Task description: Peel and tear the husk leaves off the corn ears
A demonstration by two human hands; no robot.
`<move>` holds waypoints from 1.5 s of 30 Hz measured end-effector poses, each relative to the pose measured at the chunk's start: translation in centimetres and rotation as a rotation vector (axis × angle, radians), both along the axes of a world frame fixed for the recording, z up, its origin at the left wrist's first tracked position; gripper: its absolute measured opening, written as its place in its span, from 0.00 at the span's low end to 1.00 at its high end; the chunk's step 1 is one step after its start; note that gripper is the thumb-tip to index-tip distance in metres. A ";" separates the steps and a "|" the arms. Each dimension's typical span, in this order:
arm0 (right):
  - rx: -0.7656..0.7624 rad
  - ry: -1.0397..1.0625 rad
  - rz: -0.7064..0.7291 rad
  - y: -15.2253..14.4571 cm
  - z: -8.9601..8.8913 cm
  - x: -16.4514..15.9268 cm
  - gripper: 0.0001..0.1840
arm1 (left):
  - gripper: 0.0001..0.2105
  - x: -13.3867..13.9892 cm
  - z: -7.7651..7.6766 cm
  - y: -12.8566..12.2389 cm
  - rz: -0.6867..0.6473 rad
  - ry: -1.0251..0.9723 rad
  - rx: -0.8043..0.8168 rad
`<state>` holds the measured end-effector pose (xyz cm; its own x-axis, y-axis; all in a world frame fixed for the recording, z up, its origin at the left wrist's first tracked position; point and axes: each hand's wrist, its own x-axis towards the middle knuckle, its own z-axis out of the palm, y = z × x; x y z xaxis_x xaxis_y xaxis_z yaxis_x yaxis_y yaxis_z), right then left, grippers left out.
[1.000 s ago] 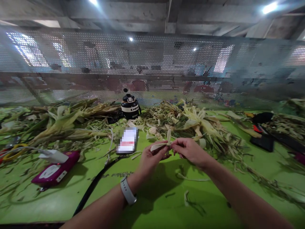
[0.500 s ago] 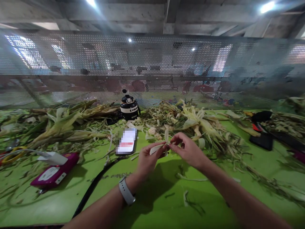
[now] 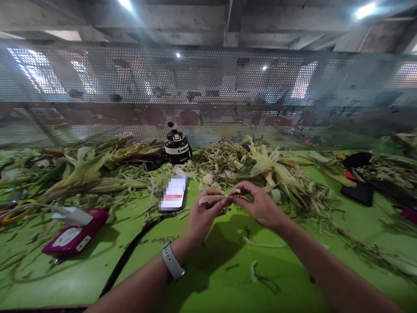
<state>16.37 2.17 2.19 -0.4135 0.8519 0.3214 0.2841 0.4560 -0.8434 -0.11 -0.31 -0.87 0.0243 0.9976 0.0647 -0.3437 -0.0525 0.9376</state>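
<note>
Pale strips of corn husk (image 3: 210,198) are pinched between my two hands, above the green table. My left hand (image 3: 204,214), closed, grips the husk strips between thumb and fingers; one strip sticks out to the left across its fingers. Close against it, my right hand (image 3: 256,203) is closed in a pinch on the same husk piece, where the strips meet. The fingertips hide exactly how the strips cross. Below the hands, a few thin husk scraps (image 3: 254,270) lie on the table.
A phone (image 3: 173,193) lies left of the hands, with a black bottle (image 3: 177,148) behind it. Husk heaps (image 3: 275,167) spread along the back. At left sits a magenta power strip (image 3: 75,232) with cables. A perforated metal screen (image 3: 208,87) stands behind the table.
The strip that stood upright between my fingers now lies lower, slanting to the right. The strip at the left has swung up slightly. Both hands stay in about the same place.
</note>
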 end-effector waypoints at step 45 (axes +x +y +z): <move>0.523 -0.176 -0.235 -0.9 -0.9 -0.3 0.04 | 0.18 0.6 0.3 -0.7 -0.229 -0.076 -0.114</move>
